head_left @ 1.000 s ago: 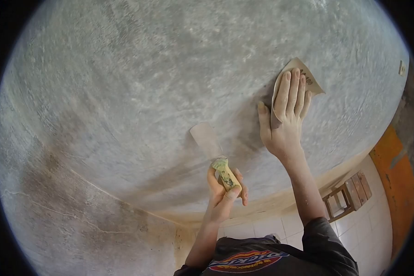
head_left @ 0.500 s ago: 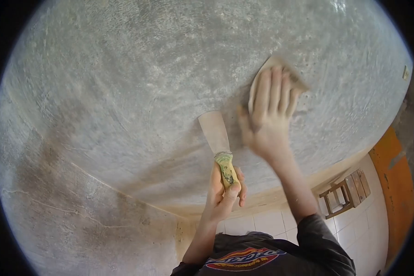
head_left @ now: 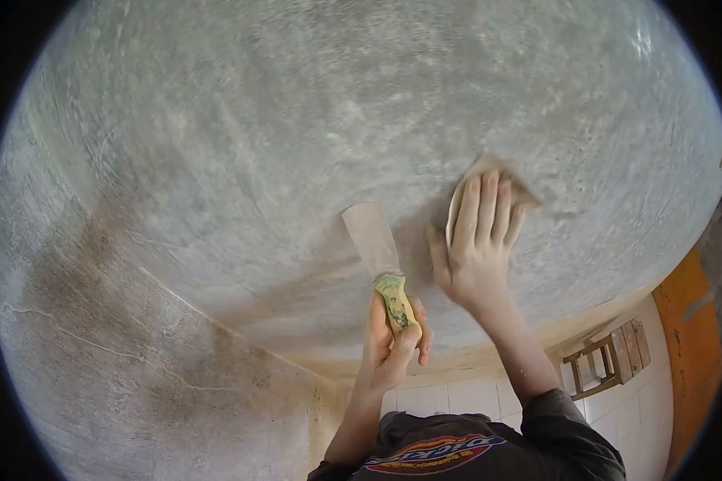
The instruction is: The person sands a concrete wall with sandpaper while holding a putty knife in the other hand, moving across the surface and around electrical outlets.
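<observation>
A putty knife with a worn yellow-green handle is in my left hand, whose fingers wrap round the handle. Its wide blade points up, in front of the grey wall. To the right, my right hand lies flattened over a folded piece of sandpaper, pressing it to the wall. The beige sheet sticks out past the fingertips and along the thumb side; the palm hides its middle.
A stained side wall meets the grey wall at the lower left. A wooden stool stands on the white tiled floor at the lower right, beside an orange panel.
My right hand has slid down the wall with the sandpaper. My left hand keeps its grip on the putty knife, nearly in place. The view has shifted slightly.
</observation>
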`<state>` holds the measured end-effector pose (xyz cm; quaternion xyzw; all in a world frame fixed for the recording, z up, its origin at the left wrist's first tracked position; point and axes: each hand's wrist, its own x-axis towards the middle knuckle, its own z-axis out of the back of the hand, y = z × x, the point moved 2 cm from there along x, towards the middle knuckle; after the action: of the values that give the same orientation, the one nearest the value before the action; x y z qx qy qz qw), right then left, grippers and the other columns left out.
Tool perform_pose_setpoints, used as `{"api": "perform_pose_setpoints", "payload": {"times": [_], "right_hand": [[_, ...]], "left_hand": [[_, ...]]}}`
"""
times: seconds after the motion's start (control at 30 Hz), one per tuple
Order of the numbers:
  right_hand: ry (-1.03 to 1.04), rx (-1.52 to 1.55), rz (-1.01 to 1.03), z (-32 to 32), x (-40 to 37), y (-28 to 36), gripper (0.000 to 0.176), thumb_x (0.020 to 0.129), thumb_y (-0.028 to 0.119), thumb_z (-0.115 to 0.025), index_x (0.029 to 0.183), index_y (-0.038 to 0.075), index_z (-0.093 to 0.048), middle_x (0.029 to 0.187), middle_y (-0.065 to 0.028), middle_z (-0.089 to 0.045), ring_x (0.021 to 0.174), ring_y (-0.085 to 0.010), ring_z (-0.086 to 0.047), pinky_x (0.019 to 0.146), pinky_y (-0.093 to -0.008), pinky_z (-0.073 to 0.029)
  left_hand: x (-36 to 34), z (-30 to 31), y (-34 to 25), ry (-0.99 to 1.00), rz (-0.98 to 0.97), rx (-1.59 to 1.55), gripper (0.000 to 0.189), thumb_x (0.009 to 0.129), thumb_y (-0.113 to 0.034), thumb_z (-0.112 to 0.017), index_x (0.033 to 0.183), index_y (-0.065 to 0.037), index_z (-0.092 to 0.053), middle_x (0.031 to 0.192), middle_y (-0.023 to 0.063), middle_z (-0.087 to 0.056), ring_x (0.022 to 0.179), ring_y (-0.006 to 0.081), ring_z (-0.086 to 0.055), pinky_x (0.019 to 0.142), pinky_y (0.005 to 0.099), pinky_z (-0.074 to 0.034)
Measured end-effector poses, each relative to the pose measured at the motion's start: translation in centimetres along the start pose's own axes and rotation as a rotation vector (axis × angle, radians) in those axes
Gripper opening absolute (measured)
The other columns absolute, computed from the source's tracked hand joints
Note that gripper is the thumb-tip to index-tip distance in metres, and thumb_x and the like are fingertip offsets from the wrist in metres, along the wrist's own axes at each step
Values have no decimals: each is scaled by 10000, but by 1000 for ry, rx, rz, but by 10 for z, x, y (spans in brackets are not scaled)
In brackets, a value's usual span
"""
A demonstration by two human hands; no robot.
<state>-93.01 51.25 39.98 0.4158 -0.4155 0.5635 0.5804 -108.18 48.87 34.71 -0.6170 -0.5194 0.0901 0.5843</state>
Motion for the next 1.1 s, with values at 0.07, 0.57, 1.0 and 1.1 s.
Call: {"api": "perform_pose_setpoints", "payload": {"times": [0.07,0.57,1.0,1.1], "right_hand": [[148,17,67,-20,-43,10,746,802,312,-637,1372,-78,-355,1403,-294,-359,1319,-467,-297,1042,-674,-122],[90,-22,99,-70,-30,171,645,833,279,-592,1367,-36,-415,1457,-251,-335,1370,-408,-262,1066,-606,-165],[211,14,199,-88,-11,263,722,814,323,-629,1353,-90,-384,1395,-315,-369,1318,-469,-309,1046,-639,-148],[49,-37,120,-98,-7,278,735,788,291,-626,1362,-93,-373,1390,-320,-372,1318,-469,-312,1043,-620,-159]], "left_hand": [[-1,13,-8,10,16,-1,565,936,-183,-527,1344,5,-184,943,83,-484,592,144,-532,433,255,-457],[-11,162,-87,179,-8,-87,527,945,-165,-503,1337,1,-192,979,98,-484,621,146,-539,451,243,-447],[-40,242,-125,62,-15,30,622,920,-99,-492,1423,-27,-135,975,90,-474,570,136,-512,436,239,-437],[-54,260,-131,-55,51,-35,476,960,-154,-507,1327,-13,-239,987,92,-481,610,114,-514,471,217,-419]]}}
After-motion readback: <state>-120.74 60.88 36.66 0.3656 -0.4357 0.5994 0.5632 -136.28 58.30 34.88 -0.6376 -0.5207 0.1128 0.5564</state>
